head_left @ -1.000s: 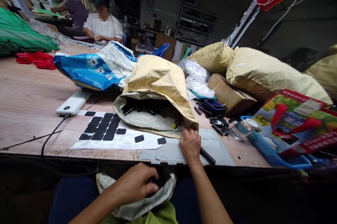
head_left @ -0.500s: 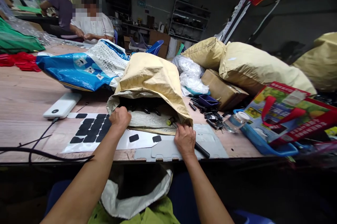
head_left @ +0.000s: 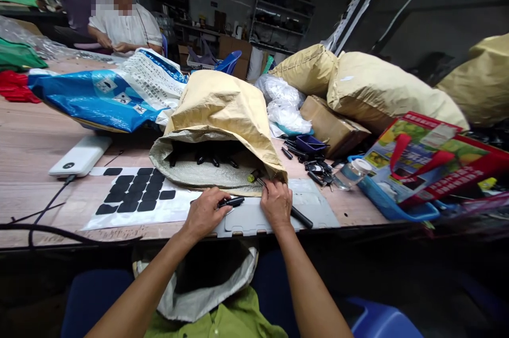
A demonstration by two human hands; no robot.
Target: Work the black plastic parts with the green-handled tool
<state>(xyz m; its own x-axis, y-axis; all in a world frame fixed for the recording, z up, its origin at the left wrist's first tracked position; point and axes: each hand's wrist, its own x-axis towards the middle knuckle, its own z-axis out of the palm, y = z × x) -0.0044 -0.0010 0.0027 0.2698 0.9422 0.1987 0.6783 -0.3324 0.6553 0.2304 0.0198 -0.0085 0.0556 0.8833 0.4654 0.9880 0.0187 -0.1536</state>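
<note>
Outside sack (head_left: 226,99), left hand (head_left: 205,214), now gripping black rod (head_left: 234,202)

This looks like a workshop, because a big wooden worktop (head_left: 24,126) holds a heap of little black parts (head_left: 316,177), an open yellow sack (head_left: 222,99) with black bits (head_left: 215,160) inside and fat full sacks (head_left: 397,89), while two other people (head_left: 127,25) sit working and metal shelves (head_left: 282,19) stand behind.
</note>
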